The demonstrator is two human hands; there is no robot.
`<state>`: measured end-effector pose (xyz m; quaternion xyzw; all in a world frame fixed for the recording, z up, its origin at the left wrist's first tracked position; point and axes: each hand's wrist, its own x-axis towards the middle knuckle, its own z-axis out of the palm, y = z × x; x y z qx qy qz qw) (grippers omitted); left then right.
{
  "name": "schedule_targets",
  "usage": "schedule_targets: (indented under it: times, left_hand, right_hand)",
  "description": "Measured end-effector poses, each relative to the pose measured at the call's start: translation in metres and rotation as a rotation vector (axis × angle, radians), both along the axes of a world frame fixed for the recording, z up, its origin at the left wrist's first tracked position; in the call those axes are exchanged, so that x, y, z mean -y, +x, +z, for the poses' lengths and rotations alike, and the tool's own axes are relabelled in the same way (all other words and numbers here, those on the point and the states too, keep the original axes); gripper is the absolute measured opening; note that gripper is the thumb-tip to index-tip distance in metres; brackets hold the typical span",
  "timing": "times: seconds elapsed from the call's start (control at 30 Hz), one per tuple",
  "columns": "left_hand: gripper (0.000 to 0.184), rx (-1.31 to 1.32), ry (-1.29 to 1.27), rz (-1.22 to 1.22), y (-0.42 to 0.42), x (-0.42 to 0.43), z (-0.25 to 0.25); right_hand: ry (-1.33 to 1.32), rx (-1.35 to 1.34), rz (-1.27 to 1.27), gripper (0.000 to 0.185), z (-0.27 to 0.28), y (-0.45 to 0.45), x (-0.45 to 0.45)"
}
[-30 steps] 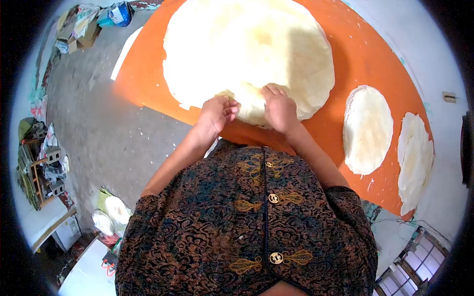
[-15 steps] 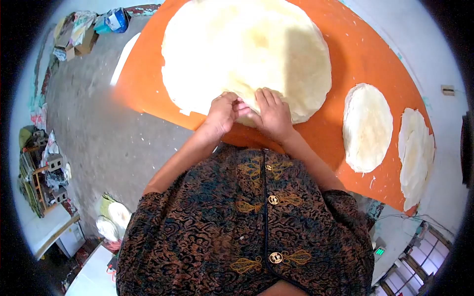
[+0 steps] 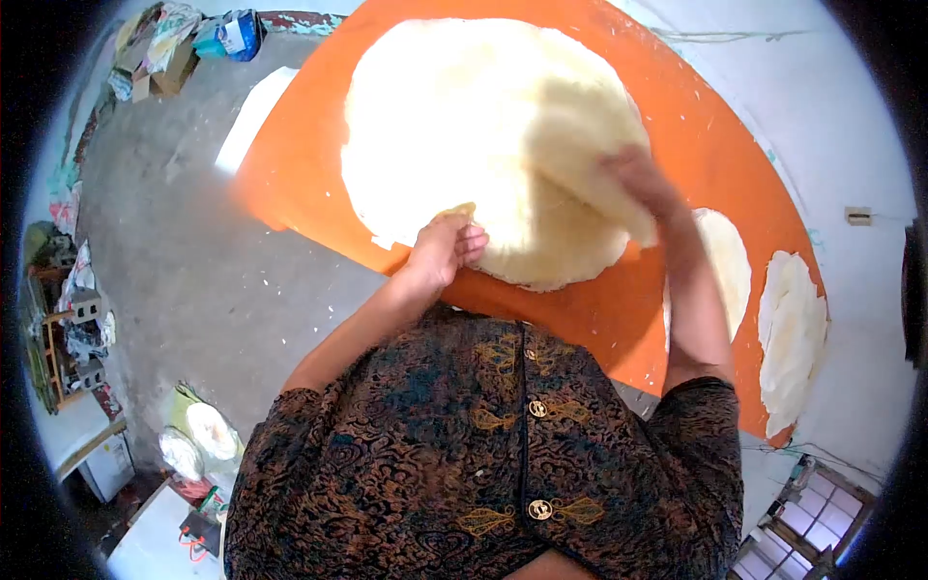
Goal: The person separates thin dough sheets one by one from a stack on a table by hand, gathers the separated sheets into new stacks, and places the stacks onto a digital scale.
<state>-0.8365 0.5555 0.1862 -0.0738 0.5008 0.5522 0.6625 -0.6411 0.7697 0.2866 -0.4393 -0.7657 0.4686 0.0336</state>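
Observation:
A large round pale sheet, bright with light, lies on the orange table. My left hand pinches a thin edge of the sheet at its near side. My right hand, blurred by motion, is over the right part of the sheet, closed on the edge of a lifted layer. That layer is blurred too and slants up from the stack below.
A smaller oval stack of pale sheets lies to the right, partly behind my right forearm. Farther right is another flat stack. Cardboard and bags stand on the grey floor at the upper left.
My right hand has moved away from my left, up and to the right, raising a layer of the sheet. My left hand stays near the front edge. The view has shifted a little.

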Motion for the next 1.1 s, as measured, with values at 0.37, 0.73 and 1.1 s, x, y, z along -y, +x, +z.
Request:
schedule_targets:
  times: [0.37,0.73,1.1]
  left_hand:
    - [0.017,-0.338,0.024,0.291,-0.052,0.020,0.019]
    - [0.013,-0.263,0.074,0.195,-0.092,0.006,0.011]
    - [0.013,-0.132,0.201,0.207,-0.097,0.003,0.006]
  right_hand:
    - [1.359,0.206,0.229,0.015,0.085,-0.121,0.012]
    - [0.758,0.140,0.350,0.010,-0.055,-0.182,0.098]
    - [0.713,0.203,0.415,0.015,-0.048,-0.155,0.121]
